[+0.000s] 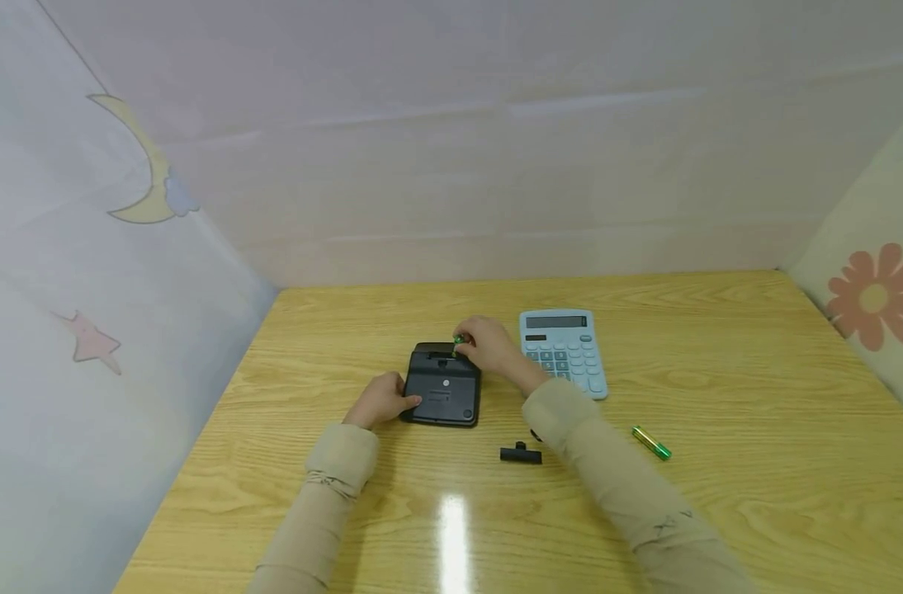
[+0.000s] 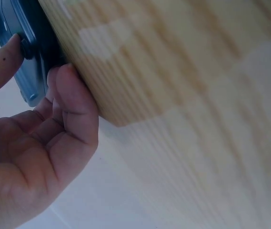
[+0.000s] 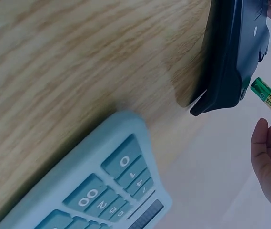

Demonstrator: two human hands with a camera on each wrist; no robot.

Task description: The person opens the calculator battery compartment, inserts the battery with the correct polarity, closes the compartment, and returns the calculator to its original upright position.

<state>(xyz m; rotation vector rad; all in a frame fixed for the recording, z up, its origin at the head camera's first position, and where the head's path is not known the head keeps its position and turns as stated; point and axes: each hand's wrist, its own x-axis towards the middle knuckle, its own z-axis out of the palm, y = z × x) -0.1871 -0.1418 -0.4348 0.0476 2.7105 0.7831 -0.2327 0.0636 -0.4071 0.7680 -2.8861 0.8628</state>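
A black calculator (image 1: 437, 403) lies face down on the table, with the battery slot (image 1: 442, 356) near its far end uncovered. My left hand (image 1: 383, 399) grips its left edge, thumb on the back face and fingers curled against the side. Over the slot, my right hand (image 1: 489, 342) pinches a green and gold battery (image 3: 268, 98) between thumb and fingers. In the right wrist view the battery is tilted, one end pointing toward the black casing. A small black battery cover (image 1: 521, 454) lies on the table nearer to me.
Right of the black calculator lies a light blue calculator (image 1: 557, 323), face up and partly behind my right wrist. A second green and gold battery (image 1: 651, 443) lies beyond my right forearm. Part of a small dark thing (image 1: 536, 435) shows beside the right sleeve. Printed cloth walls surround the wooden table (image 1: 347, 330).
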